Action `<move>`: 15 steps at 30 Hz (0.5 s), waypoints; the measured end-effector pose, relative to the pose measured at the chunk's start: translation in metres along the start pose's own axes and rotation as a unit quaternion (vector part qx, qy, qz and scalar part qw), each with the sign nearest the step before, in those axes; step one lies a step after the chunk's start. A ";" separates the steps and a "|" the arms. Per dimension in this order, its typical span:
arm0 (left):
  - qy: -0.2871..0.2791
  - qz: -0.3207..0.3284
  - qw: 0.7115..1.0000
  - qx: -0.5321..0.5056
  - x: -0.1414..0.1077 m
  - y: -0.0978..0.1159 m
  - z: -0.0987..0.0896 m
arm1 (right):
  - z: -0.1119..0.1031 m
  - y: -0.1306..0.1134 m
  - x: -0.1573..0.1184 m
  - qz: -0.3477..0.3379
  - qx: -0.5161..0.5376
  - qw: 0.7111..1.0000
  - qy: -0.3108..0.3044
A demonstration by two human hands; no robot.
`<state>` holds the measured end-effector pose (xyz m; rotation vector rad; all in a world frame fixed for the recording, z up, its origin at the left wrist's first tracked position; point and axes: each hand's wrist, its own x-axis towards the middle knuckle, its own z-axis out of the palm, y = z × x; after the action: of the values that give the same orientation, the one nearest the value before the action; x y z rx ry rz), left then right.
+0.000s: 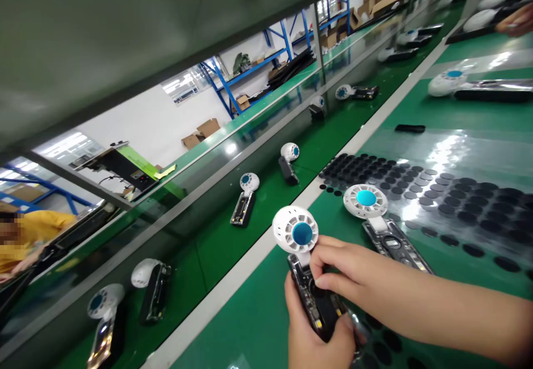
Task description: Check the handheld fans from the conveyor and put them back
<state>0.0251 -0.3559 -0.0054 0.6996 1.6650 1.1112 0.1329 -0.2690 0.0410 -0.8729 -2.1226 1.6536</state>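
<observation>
Over the tabletop (233, 324), the left hand (318, 333) is clasping the handheld unit (301, 276); the right hand (343, 263) is pressing fingertips together against it. Its shell is probably feeling light, stiff; edges are offering safest hold.

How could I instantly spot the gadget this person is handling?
Find the long green belt, then the pale strip along its near edge. In front of that strip, the left hand grips a dark-bodied gadget with a white, blue-centred head. Unlike the similar gadget lying on the worktop nearby, this one is held up.
</observation>
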 end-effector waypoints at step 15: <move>0.038 -0.004 0.998 0.041 -0.005 0.007 0.005 | 0.000 0.005 0.001 0.007 -0.066 0.998 0.006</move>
<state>0.0313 -0.3552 0.0021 0.7091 1.7855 1.0803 0.1335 -0.2680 0.0361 -0.9348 -2.2439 1.5240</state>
